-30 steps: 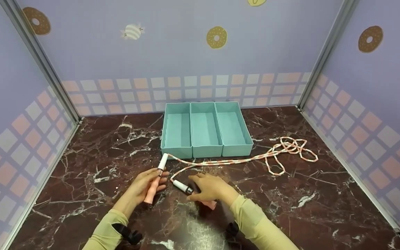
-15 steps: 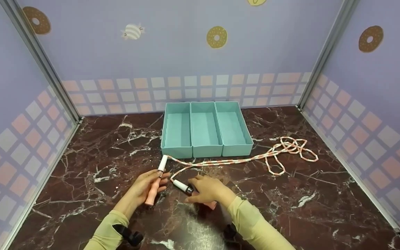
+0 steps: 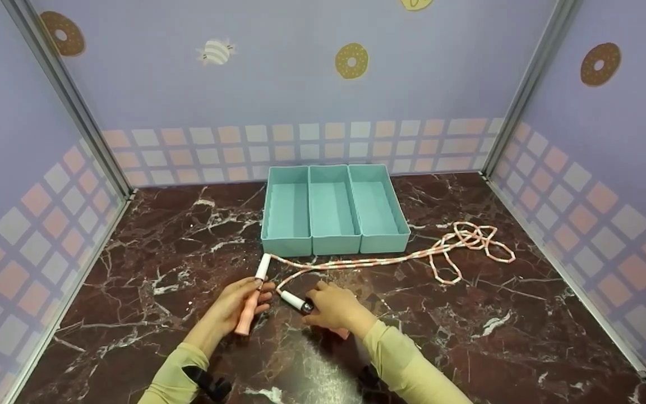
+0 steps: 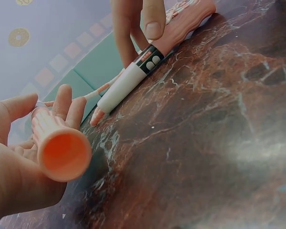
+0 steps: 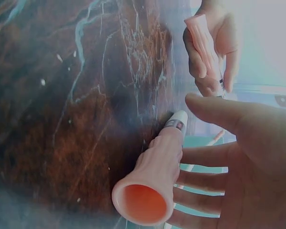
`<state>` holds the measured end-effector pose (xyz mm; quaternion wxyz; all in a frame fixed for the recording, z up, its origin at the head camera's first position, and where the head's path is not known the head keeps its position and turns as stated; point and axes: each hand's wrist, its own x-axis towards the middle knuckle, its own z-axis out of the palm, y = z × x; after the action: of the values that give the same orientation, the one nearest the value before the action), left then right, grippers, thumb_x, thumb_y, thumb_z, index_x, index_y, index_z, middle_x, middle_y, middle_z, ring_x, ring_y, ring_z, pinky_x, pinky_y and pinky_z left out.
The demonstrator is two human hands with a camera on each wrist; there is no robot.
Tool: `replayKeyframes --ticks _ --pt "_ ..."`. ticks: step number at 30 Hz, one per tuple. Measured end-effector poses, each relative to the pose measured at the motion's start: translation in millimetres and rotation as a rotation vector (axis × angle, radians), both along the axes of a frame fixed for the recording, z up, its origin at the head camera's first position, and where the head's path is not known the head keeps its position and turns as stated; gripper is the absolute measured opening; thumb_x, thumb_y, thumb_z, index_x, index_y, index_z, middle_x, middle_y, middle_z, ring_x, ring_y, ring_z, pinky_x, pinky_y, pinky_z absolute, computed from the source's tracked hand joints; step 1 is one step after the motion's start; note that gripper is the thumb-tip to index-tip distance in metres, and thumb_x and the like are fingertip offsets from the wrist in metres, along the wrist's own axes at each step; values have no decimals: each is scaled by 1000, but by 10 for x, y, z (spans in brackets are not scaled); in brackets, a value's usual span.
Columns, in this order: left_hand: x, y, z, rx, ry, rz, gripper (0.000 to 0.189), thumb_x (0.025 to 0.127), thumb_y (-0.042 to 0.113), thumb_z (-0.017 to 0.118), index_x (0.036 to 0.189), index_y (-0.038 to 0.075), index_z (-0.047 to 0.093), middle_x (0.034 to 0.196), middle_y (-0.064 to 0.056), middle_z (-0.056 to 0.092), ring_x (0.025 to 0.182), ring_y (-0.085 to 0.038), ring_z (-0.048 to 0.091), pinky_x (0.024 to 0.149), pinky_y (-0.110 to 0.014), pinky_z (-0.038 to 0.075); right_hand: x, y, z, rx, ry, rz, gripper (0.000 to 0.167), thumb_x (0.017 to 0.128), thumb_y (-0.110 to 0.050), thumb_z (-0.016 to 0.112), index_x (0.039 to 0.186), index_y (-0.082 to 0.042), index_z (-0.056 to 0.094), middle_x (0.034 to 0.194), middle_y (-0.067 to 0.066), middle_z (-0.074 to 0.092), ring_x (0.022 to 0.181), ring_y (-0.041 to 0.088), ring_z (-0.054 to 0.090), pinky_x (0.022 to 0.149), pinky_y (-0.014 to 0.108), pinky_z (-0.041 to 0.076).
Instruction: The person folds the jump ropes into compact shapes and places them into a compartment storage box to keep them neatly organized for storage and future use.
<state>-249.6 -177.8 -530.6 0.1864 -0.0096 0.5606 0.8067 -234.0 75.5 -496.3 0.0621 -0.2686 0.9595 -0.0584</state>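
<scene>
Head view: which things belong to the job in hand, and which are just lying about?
Seemingly part of the job:
First handle, held in the left hand
Second handle, at the right hand
Striped rope, running from the handles to a loose tangle

Apparently just lying about:
Blue bins, standing behind the handles; neither hand touches them

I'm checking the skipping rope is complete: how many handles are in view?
2. The left handle is held in the left hand; the right handle lies on the table, partly covered by the right hand in the head view.
</scene>
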Motion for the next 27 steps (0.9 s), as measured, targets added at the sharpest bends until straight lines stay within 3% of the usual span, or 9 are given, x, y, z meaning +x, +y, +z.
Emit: replayKeyframes --ticks 6,13,19,27 --pt "6 20 -3 -17 -13 17 31 111 10 50 136 -7 46 103 0 76 91 -10 73 82 -30 62 28 -12 -38 -7 55 -9 52 92 -47 80 126 -9 74 108 8 63 99 27 64 77 45 61" --pt "12 33 -7 6 -18 19 22 111 9 51 129 -3 52 103 0 76 91 -12 73 81 -31 62 49 -43 -84 23 117 -26 47 90 -47 82 116 -9 72 104 7 60 96 26 62 73 42 60" --pt "16 43 -6 21 -22 21 18 111 9 49 125 -1 52 103 -1 77 90 -12 73 80 -31 62 74 -61 -133 53 189 -25 43 90 -44 84 113 -10 71 105 7 61 97 26 62 73 40 61" --pt "33 47 -8 43 -21 2 22 112 9 49 126 -4 58 104 -2 76 90 -11 73 80 -30 62 98 -59 -180 18 239 -25 37 88 -34 87 110 -9 71 101 7 60 90 25 63 67 38 61"
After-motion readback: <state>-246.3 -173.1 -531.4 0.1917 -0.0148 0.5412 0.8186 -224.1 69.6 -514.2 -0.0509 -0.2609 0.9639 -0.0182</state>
